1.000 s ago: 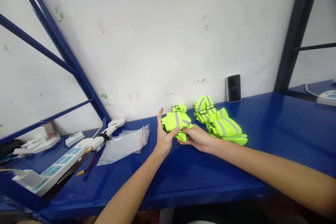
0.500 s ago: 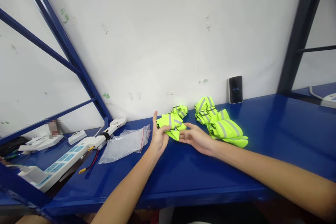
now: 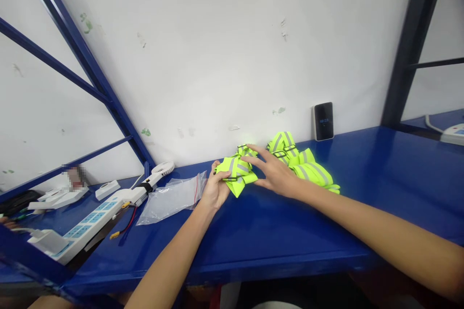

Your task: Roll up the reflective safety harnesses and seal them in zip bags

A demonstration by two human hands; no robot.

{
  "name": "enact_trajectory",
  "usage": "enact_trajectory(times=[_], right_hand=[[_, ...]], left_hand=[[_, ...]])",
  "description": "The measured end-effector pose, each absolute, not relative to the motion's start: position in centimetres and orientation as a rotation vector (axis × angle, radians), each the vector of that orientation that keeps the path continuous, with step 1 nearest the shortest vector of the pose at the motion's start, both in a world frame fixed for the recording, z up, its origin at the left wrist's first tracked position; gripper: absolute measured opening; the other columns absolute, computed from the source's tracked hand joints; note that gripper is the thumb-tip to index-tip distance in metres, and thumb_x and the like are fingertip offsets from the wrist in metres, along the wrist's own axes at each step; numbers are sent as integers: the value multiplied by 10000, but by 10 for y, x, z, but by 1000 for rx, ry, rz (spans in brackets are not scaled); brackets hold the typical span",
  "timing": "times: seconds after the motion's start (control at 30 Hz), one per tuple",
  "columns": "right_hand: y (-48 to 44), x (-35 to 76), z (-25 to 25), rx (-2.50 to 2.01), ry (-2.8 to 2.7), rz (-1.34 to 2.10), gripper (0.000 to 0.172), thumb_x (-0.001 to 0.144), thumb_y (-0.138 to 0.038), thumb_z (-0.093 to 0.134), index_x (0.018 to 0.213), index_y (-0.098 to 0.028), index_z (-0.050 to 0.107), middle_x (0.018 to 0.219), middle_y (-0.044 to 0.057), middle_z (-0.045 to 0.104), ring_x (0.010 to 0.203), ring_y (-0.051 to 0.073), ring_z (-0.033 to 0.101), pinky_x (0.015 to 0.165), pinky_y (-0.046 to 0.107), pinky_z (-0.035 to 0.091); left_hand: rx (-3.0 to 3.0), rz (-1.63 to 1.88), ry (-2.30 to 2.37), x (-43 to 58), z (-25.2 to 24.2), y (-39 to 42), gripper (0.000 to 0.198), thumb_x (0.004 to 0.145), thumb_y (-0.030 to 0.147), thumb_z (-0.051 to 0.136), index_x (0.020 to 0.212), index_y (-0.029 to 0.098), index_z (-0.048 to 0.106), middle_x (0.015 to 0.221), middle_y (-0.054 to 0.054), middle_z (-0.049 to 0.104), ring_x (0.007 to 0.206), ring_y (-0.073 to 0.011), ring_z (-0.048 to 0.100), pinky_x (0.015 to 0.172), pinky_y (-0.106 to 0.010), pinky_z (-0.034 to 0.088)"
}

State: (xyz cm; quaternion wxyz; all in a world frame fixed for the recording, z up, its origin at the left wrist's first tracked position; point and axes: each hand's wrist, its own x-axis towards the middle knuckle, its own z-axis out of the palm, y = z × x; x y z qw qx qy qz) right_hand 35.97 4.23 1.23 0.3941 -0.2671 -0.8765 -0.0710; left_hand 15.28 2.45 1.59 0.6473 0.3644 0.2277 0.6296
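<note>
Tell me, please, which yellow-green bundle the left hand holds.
The leftmost bundle, nearest the plastic bags; the other bundles lie on the table, behind it or to its right.

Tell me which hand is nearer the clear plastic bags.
Left. The left hand, holding a neon-yellow bundle, is just beside the right end of the plastic bags; the right hand is farther right, on the bundle's other side.

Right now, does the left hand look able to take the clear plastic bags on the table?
Probably not at once: the left hand is holding a yellow-green reflective bundle. The way itself seems free: the plastic bags lie close beside the hand, nothing visible between.
</note>
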Motion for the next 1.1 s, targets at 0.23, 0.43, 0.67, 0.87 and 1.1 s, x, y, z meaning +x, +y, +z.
enact_trajectory(times=[0.23, 0.43, 0.67, 0.87, 1.1], right_hand=[[52, 367, 14, -369, -2456, -237, 537, 862, -305, 636, 1374, -274, 475, 1467, 80, 440, 1390, 282, 333, 1128, 482, 320], [45, 355, 7, -425, -2363, 1, 381, 934, -354, 518, 1293, -230, 544, 1350, 85, 560, 1331, 244, 418, 1103, 448, 368], [38, 340, 10, -565, -2032, 64, 244, 975, -302, 433, 1070, -194, 630, 1025, 87, 671, 1017, 217, 583, 911, 374, 466], [42, 336, 12, -648, -1944, -4, 278, 979, -306, 409, 892, -169, 634, 858, 75, 664, 827, 199, 590, 778, 307, 434], [44, 340, 12, -894, -1639, 270, 333, 964, -386, 405, 811, -181, 618, 675, 2, 605, 605, 157, 543, 604, 265, 371]], left_hand=[[838, 1306, 575, 161, 6, 23, 483, 563, 20, 668, 924, 227, 423, 863, 30, 606, 800, -145, 620, 785, -297, 474], [820, 1283, 583, 160, 6, 24, 528, 567, 1, 652, 977, 238, 419, 884, 26, 598, 771, -133, 618, 688, -258, 493], [1014, 1291, 724, 176, 11, 14, 449, 819, 365, 633, 1176, 351, 361, 1035, 13, 585, 809, -156, 647, 694, -371, 566], [1226, 1346, 797, 186, -4, 15, 411, 860, 609, 459, 1093, 274, 404, 968, -9, 606, 681, -157, 682, 645, -370, 585], [1318, 1154, 670, 180, 3, 10, 725, 757, 322, 671, 1359, 327, 268, 1214, -55, 566, 815, -203, 724, 832, -358, 551]])
